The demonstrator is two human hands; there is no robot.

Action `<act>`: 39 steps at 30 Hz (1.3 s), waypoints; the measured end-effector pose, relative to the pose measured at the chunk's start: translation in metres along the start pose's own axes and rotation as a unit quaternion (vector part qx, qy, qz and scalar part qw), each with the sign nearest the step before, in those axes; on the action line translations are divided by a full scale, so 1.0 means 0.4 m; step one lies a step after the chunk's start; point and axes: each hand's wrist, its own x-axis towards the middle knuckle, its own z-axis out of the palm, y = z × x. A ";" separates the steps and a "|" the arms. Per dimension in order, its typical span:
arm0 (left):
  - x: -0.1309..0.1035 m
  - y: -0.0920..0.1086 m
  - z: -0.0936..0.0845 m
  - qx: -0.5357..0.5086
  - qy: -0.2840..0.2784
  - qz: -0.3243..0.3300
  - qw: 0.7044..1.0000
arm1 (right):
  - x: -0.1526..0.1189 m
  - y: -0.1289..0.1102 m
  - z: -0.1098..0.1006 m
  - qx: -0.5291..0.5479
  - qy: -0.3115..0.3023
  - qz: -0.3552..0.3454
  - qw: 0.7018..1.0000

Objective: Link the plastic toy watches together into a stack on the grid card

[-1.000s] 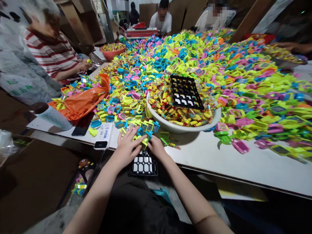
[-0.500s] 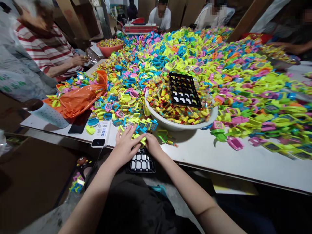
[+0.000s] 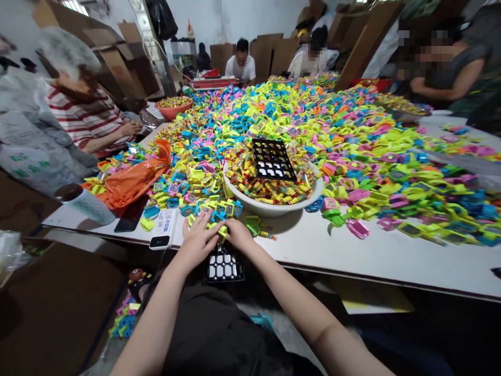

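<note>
The yellow-green and blue toy watches [image 3: 221, 209] sit at the lower centre of the frame, right under your fingers. Your left hand [image 3: 195, 239] lies over them with fingers spread; your right hand [image 3: 239, 236] is bunched narrow at their right side. Whether either pinches a piece, I cannot tell. To handle them well, you would probably do best to steady the cluster lightly with the left, work with the right fingertips, and avoid nudging the black tray [image 3: 223, 269] just below, whose cells show white.

At centre, the white basin [image 3: 270, 210] is heaped with wrapped yellow-and-red tubes [image 3: 245, 180], and another black tray [image 3: 274, 159] rests on the heap. In the upper left, a red bowl [image 3: 176, 113] holds similar-looking small pieces. Left of centre, an orange bag [image 3: 131, 180] lies on the surface [image 3: 332, 263].
</note>
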 end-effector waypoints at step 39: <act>-0.093 -0.126 0.003 -0.389 0.234 -0.190 0.871 | 0.008 -0.035 0.016 -0.186 -0.087 0.202 0.958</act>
